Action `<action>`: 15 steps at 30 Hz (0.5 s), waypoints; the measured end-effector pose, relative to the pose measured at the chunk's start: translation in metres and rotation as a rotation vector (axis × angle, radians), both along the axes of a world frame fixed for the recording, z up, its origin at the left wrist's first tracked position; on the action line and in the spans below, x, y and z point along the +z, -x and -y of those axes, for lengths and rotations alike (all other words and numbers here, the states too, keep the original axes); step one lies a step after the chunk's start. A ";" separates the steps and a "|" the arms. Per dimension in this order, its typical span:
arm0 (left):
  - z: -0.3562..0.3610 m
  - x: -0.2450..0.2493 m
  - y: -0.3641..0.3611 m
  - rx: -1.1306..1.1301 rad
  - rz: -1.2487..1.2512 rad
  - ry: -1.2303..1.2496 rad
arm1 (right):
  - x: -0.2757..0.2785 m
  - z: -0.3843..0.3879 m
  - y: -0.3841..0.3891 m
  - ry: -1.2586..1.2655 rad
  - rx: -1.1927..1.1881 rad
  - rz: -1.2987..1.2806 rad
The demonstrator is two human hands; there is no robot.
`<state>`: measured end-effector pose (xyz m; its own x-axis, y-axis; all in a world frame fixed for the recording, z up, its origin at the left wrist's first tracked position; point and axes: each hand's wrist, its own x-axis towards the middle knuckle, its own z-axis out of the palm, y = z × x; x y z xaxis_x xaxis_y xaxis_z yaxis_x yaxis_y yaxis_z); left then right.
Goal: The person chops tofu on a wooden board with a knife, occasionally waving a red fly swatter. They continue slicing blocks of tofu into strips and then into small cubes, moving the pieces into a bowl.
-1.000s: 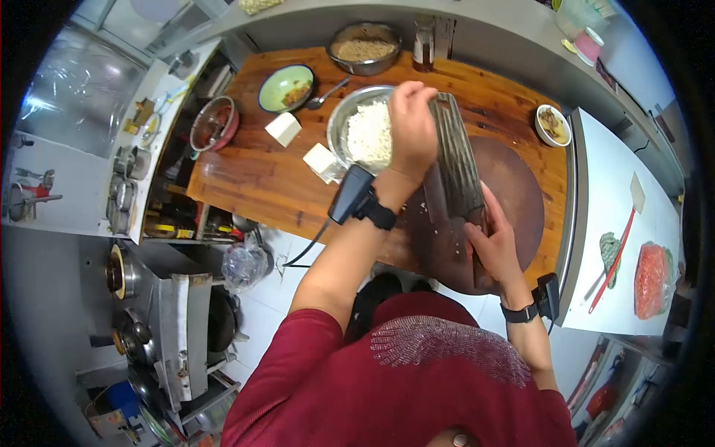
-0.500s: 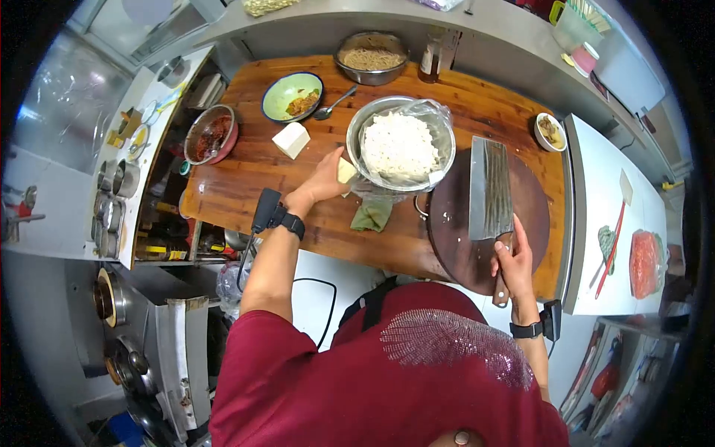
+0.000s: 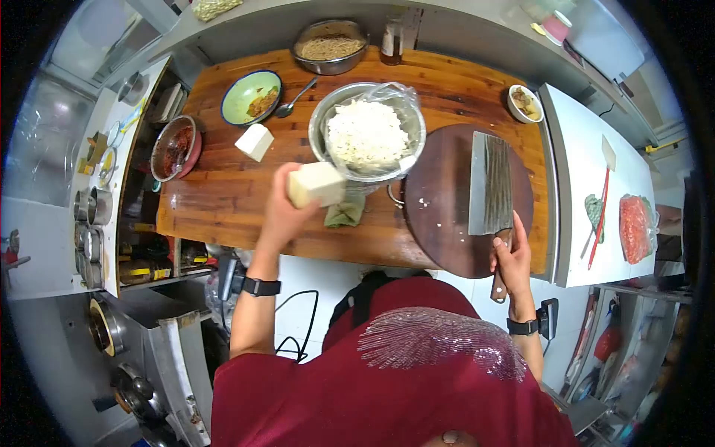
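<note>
My left hand (image 3: 284, 212) is wrapped round a pale white block (image 3: 316, 185), held above the wooden table just left of the metal bowl. My right hand (image 3: 512, 253) grips the wooden handle of a broad cleaver (image 3: 490, 186), whose blade lies over the round dark cutting board (image 3: 439, 201). White crumbled pieces (image 3: 367, 135) fill the plastic-lined metal bowl (image 3: 318, 123). Another white block (image 3: 255, 141) sits on the table to the left. A folded green cloth (image 3: 345, 212) lies below the bowl.
At the back left are a green bowl (image 3: 233, 100), a spoon (image 3: 296, 98) and a metal bowl of brown food (image 3: 331, 48). A red bowl (image 3: 176, 149) is far left, a bottle (image 3: 392, 43) behind. A small bowl (image 3: 524, 103) stands at right, beside a white surface (image 3: 573, 141).
My left hand has lifted the pale block from beside the metal bowl and brought it nearer. The view has shifted, while my right hand still holds the cleaver over the board.
</note>
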<state>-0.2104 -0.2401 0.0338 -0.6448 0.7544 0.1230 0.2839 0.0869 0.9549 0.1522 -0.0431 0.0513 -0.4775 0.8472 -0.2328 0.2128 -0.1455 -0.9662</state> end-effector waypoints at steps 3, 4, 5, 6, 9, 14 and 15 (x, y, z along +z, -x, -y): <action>-0.063 0.001 -0.070 -0.246 -0.048 0.006 | 0.014 -0.014 -0.014 -0.081 0.010 0.075; -0.087 -0.006 -0.092 -0.373 0.064 -0.058 | 0.022 -0.016 -0.018 -0.165 -0.022 0.122; -0.113 -0.006 -0.112 -0.417 -0.195 -0.085 | 0.020 -0.023 -0.024 -0.525 -0.007 0.136; -0.138 -0.018 -0.133 -0.489 0.023 -0.095 | 0.014 -0.029 -0.038 -0.559 -0.017 0.183; -0.190 -0.050 -0.167 -0.695 0.366 -0.137 | 0.029 -0.044 -0.064 -0.564 -0.046 0.251; -0.207 -0.042 -0.161 -0.940 -0.121 -0.024 | 0.031 -0.062 -0.089 -0.772 0.287 0.445; -0.203 -0.041 -0.158 -0.949 -0.125 -0.008 | 0.030 -0.063 -0.092 -0.836 0.343 0.470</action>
<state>-0.0527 -0.0374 -0.0076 0.2534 0.9546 0.1566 0.3329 -0.2380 0.9124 0.2438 0.0198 0.0816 -0.7377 0.6595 0.1443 0.5006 0.6777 -0.5386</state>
